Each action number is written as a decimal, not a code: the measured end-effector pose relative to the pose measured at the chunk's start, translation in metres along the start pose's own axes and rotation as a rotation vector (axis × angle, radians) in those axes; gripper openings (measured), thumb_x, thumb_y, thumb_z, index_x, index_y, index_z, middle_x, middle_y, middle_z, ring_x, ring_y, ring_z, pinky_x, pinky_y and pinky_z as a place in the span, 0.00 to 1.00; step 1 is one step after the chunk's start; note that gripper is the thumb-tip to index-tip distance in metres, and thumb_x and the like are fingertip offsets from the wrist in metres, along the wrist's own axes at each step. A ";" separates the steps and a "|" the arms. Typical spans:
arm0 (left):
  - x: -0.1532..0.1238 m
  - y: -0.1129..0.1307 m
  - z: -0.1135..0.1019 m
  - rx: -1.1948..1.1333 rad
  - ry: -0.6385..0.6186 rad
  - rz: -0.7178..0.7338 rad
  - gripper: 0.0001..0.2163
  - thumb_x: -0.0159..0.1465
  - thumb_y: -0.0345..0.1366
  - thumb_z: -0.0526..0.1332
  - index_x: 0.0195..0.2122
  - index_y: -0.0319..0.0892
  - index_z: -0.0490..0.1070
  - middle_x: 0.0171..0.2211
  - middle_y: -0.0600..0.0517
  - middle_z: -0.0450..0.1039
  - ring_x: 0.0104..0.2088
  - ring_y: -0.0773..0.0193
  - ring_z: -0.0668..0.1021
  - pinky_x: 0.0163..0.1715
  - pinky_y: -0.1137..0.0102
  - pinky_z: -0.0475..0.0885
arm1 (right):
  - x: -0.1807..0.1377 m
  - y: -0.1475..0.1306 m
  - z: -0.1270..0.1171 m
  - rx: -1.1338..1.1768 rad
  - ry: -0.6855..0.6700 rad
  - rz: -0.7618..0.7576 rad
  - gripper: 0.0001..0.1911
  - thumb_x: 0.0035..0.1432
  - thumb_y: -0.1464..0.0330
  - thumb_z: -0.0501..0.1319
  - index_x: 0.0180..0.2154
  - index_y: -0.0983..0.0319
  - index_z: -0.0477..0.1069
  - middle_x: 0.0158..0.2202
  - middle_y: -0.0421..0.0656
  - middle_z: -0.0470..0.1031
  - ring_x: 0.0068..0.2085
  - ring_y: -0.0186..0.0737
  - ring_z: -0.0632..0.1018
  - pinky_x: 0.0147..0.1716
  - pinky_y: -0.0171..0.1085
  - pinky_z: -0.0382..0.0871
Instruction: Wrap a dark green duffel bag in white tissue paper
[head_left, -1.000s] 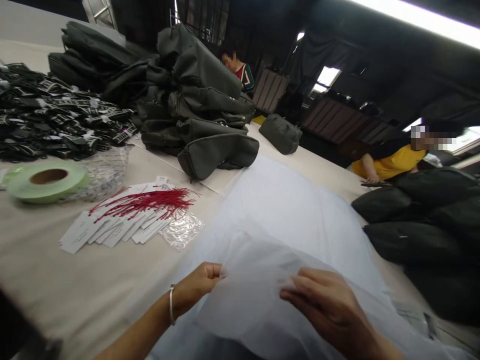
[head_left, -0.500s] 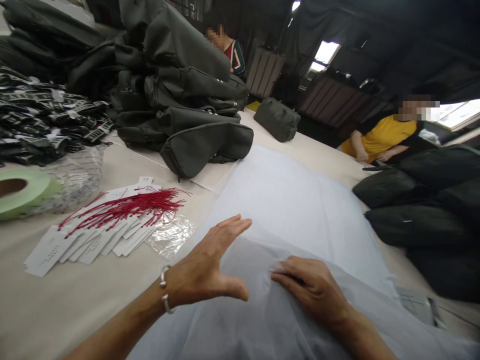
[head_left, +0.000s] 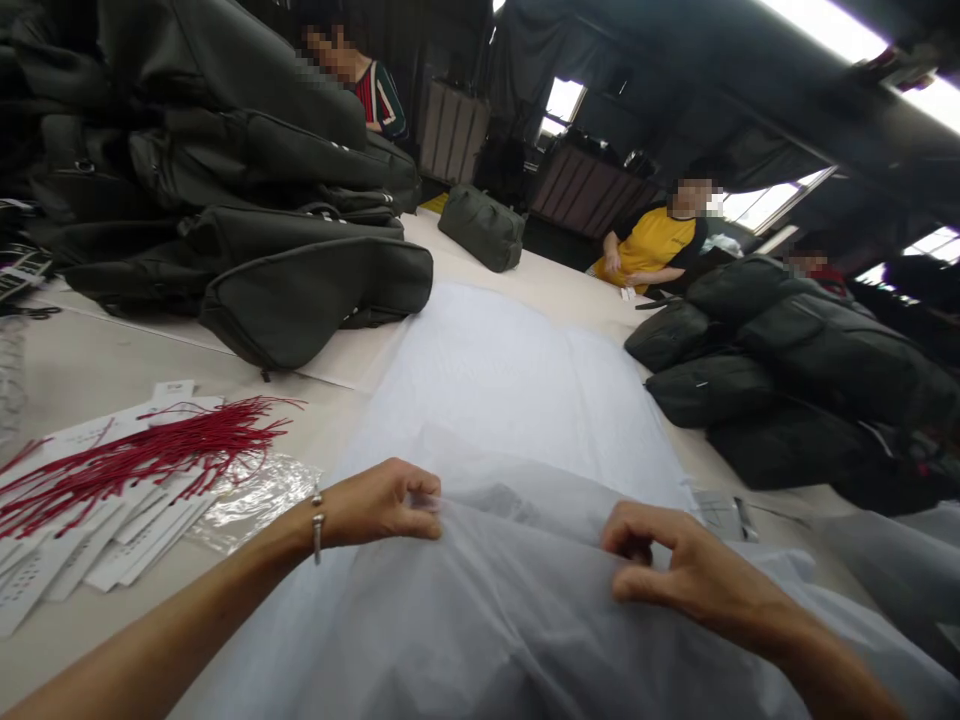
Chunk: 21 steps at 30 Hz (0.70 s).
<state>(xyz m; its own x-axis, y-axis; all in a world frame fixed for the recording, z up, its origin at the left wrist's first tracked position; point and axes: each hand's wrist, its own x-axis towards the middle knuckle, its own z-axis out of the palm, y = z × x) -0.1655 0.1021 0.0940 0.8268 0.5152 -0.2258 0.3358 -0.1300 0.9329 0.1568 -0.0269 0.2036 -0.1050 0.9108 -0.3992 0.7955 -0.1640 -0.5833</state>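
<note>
A translucent plastic bag (head_left: 450, 620) spreads in front of me, with a darker shape showing dimly through its lower part. My left hand (head_left: 379, 508), with a silver bracelet at the wrist, is closed in a pinch on the bag's upper edge. On the other side, my right hand (head_left: 671, 555) has its thumb and curled fingers closed on the same edge. Between the hands the film is stretched and creased. Flat white plastic sheeting (head_left: 495, 360) lies beneath and beyond it on the table.
Dark bags are heaped at the left (head_left: 322, 295), and another pile (head_left: 750, 390) is at the right. White tags (head_left: 150, 520) with red strings (head_left: 172, 440) lie left of my hand. A single dark bag (head_left: 480, 225) sits farther back. A person in yellow (head_left: 652, 245) stands across the table.
My left hand has gone from spread fingers to a pinch on the plastic edge. My right hand has shifted right along it, and the edge is now drawn out between them. The view has swung right.
</note>
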 end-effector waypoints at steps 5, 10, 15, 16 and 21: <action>-0.014 0.007 0.004 -0.105 0.111 -0.039 0.10 0.60 0.42 0.61 0.29 0.40 0.68 0.26 0.58 0.65 0.29 0.68 0.67 0.30 0.76 0.59 | -0.009 0.004 0.012 -0.161 0.092 -0.178 0.09 0.60 0.62 0.61 0.29 0.57 0.70 0.30 0.36 0.72 0.32 0.34 0.73 0.34 0.33 0.66; -0.025 -0.008 0.012 -0.148 0.278 -0.076 0.17 0.64 0.51 0.55 0.29 0.42 0.64 0.25 0.58 0.61 0.26 0.69 0.65 0.26 0.75 0.60 | -0.010 0.019 0.017 -0.254 0.160 -0.221 0.10 0.64 0.60 0.56 0.33 0.57 0.68 0.30 0.37 0.73 0.32 0.34 0.73 0.33 0.33 0.65; -0.037 -0.014 0.003 0.228 0.626 -0.172 0.16 0.64 0.52 0.55 0.32 0.44 0.66 0.21 0.58 0.64 0.22 0.65 0.68 0.22 0.72 0.63 | -0.001 0.038 0.024 -0.126 0.180 -0.175 0.13 0.65 0.59 0.54 0.32 0.59 0.66 0.27 0.37 0.70 0.29 0.34 0.71 0.31 0.33 0.63; -0.041 -0.004 0.005 0.386 0.769 -0.130 0.14 0.64 0.50 0.55 0.34 0.44 0.68 0.24 0.56 0.68 0.25 0.63 0.71 0.25 0.70 0.66 | 0.002 0.039 0.024 -0.109 0.166 -0.162 0.12 0.64 0.59 0.54 0.31 0.59 0.66 0.27 0.37 0.70 0.29 0.34 0.71 0.31 0.33 0.63; -0.045 0.069 0.081 0.827 0.871 0.636 0.07 0.68 0.36 0.55 0.43 0.47 0.71 0.37 0.52 0.76 0.38 0.63 0.78 0.42 0.70 0.73 | 0.011 0.035 0.021 -0.014 0.073 -0.099 0.11 0.60 0.60 0.58 0.30 0.60 0.67 0.26 0.35 0.67 0.28 0.32 0.67 0.29 0.32 0.59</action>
<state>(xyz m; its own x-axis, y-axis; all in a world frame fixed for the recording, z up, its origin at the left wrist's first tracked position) -0.1428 0.0013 0.1462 0.4914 0.4996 0.7134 0.4316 -0.8512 0.2988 0.1714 -0.0303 0.1638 -0.1402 0.9476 -0.2870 0.7917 -0.0667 -0.6072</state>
